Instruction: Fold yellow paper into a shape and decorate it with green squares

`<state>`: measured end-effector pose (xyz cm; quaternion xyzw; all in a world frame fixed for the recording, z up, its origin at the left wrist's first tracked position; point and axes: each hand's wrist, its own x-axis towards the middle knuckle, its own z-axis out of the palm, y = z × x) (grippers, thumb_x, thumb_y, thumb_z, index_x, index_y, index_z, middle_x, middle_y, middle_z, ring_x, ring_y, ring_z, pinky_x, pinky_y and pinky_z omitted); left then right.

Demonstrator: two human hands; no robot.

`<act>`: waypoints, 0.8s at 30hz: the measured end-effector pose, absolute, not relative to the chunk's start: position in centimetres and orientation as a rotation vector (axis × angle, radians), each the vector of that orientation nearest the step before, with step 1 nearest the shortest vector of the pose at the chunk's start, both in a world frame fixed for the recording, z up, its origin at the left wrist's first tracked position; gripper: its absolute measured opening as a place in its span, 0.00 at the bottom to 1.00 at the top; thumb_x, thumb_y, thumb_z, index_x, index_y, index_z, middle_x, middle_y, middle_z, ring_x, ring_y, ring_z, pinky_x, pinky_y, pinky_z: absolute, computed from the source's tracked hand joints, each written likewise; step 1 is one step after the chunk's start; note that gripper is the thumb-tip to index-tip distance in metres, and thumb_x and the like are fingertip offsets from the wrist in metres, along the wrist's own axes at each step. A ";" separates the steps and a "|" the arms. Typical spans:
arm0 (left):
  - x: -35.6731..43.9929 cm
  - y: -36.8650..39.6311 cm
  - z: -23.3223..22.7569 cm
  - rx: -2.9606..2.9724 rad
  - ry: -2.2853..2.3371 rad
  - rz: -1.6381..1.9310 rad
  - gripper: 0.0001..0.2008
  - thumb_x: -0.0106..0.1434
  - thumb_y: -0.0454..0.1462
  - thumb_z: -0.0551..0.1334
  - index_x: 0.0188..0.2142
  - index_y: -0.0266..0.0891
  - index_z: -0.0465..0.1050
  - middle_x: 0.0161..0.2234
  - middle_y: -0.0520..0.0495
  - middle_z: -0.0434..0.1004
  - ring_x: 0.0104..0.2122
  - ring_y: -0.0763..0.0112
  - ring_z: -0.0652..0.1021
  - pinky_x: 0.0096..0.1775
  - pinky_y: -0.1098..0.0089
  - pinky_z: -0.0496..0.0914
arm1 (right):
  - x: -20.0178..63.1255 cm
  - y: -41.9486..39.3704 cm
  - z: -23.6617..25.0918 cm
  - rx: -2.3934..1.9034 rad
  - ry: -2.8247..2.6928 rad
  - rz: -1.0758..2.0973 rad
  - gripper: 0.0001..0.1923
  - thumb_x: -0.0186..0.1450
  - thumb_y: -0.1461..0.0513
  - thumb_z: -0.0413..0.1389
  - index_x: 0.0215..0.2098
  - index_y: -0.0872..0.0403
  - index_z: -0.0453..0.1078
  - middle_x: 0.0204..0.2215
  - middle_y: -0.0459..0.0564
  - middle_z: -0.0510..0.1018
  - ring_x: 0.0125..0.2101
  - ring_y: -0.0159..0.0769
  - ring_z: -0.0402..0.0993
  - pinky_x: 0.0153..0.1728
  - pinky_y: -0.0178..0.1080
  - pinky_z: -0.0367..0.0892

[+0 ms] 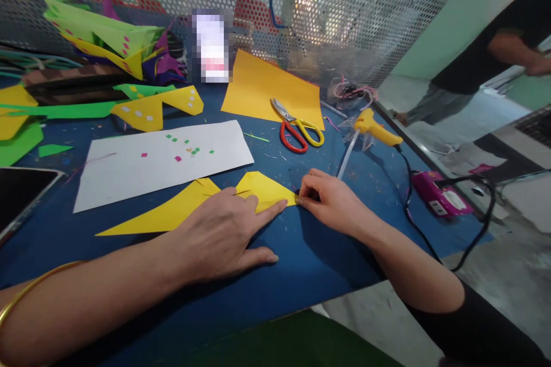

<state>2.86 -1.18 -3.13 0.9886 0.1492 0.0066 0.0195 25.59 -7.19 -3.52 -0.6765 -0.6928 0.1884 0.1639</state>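
A yellow paper cutout (166, 212) with long pointed ends lies on the blue tabletop. My left hand (228, 229) rests across its middle, fingers stretched out and the index fingertip pressing near the right end. My right hand (329, 200) pinches the cutout's right tip between thumb and fingers. Just behind the cutout lies a white sheet of paper (116, 175) with several small green and pink paper bits on it. Scissors (297, 129) with one red and one yellow handle rest partly on an orange-yellow paper sheet (269, 83).
A yellow glue gun (379, 129) with a glue stick stands at the right, near a magenta power strip (443, 195) and black cord. Folded green and yellow paper shapes (107, 40) crowd the back left. A dark tablet-like device (26, 200) lies left. Another person (486, 51) stands beyond the table.
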 end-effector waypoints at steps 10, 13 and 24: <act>2.9 -1.2 -3.2 3.071 0.464 0.007 0.35 0.65 0.59 0.52 0.65 0.44 0.61 0.31 0.43 0.75 0.30 0.58 0.76 0.36 0.57 0.68 | 25.7 -8.2 -4.1 -1.880 -1.804 0.512 0.07 0.63 0.68 0.56 0.27 0.53 0.70 0.31 0.46 0.72 0.31 0.33 0.70 0.35 0.38 0.63; 2.9 -1.1 -3.3 3.073 0.460 0.004 0.35 0.65 0.59 0.51 0.65 0.44 0.61 0.31 0.43 0.75 0.29 0.58 0.75 0.36 0.57 0.68 | 25.4 -8.2 -4.2 -1.964 -1.803 0.460 0.07 0.62 0.69 0.57 0.27 0.54 0.69 0.31 0.46 0.71 0.29 0.33 0.68 0.32 0.37 0.62; 2.9 -1.2 -2.9 3.086 0.457 -0.050 0.34 0.66 0.58 0.51 0.66 0.46 0.60 0.31 0.43 0.75 0.29 0.58 0.75 0.35 0.58 0.68 | 26.1 -8.0 -4.1 -1.812 -1.958 0.357 0.09 0.63 0.72 0.53 0.28 0.53 0.65 0.31 0.47 0.71 0.32 0.34 0.70 0.34 0.37 0.64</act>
